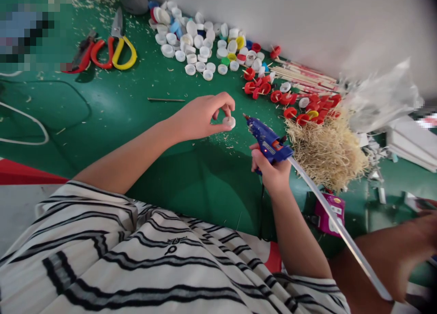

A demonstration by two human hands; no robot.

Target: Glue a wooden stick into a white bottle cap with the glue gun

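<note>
My left hand (213, 113) pinches a small white bottle cap (229, 122) between thumb and fingers, above the green table. A short pale piece seems to stick up from the cap. My right hand (273, 166) is wrapped round the handle of a blue hot glue gun (268, 139). Its nozzle points up and left, a short gap to the right of the cap. An orange light glows on the gun's side. From its back runs a long clear glue stick (337, 223), slanting down to the right.
White and coloured bottle caps (198, 42) lie across the back, with red caps on sticks (262, 86) and a bundle of skewers (303, 75) further right. Beside them sit pale shredded straw (327, 148) and a plastic bag (382, 98). Scissors (118, 45) lie back left. Another person's arm (389, 255) is at right.
</note>
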